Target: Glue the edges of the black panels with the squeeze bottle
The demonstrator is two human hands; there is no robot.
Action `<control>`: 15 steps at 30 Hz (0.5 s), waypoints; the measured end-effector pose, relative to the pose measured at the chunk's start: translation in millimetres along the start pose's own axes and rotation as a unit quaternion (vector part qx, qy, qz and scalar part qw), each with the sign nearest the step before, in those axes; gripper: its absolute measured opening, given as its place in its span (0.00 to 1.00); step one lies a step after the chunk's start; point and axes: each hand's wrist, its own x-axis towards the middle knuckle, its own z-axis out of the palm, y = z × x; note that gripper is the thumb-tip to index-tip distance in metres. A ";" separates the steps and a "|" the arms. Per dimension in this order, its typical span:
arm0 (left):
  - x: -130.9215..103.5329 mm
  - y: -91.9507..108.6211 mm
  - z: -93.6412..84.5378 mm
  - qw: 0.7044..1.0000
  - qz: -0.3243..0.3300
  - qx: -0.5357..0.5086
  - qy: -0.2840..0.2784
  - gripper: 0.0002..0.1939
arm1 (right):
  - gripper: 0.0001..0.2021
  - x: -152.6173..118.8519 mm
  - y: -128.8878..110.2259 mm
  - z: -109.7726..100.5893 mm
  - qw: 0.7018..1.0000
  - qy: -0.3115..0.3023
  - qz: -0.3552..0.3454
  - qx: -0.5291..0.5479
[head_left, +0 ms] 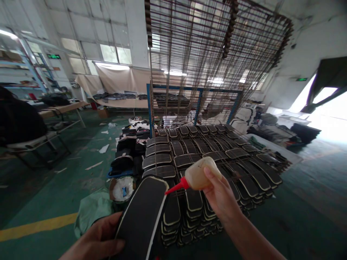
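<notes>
My left hand (99,236) grips a long black panel (143,213) with rounded corners at its lower left edge, thumb on top. A pale line runs around the panel's border. My right hand (219,191) is wrapped round a squeeze glue bottle (202,173), cloudy yellowish with a red nozzle. The bottle is tilted, and its nozzle tip meets the panel's upper right edge. Behind both hands, many similar black panels (187,159) with pale borders lie in rows on stacked wire racks.
A tall wire rack frame (200,90) rises behind the panels. A bowl (121,189) with a small blue item and a green cloth (93,209) sit at left. Further left, a person in dark clothing (21,115) is beside a table (65,108). Scraps litter the floor.
</notes>
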 end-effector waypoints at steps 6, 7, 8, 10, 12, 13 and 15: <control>3.1 1.8 2.9 0.999 -0.009 -0.032 0.013 0.20 | 0.20 -8.6 6.8 -0.6 1.000 -0.010 -0.004 -0.012; 3.4 2.5 3.7 0.999 -0.008 -0.038 0.018 0.19 | 0.20 -10.1 7.5 0.0 1.000 -0.015 -0.003 -0.013; 3.7 3.2 4.5 0.999 -0.007 -0.043 0.023 0.19 | 0.20 -11.6 8.3 0.8 1.000 -0.019 -0.001 -0.014; 4.2 4.5 5.9 0.998 -0.006 -0.051 0.034 0.19 | 0.20 -14.7 9.8 2.6 1.000 -0.022 0.003 -0.014; 4.7 5.6 7.6 0.998 -0.008 -0.058 0.039 0.18 | 0.20 -18.1 11.1 4.5 1.000 -0.023 0.004 -0.015; 4.9 6.2 8.7 0.997 -0.007 -0.061 0.043 0.18 | 0.20 -20.0 11.6 5.5 1.000 -0.024 0.003 -0.017; 5.4 7.7 11.3 0.996 -0.003 -0.068 0.056 0.18 | 0.20 -23.9 12.3 6.9 0.999 -0.029 0.003 -0.020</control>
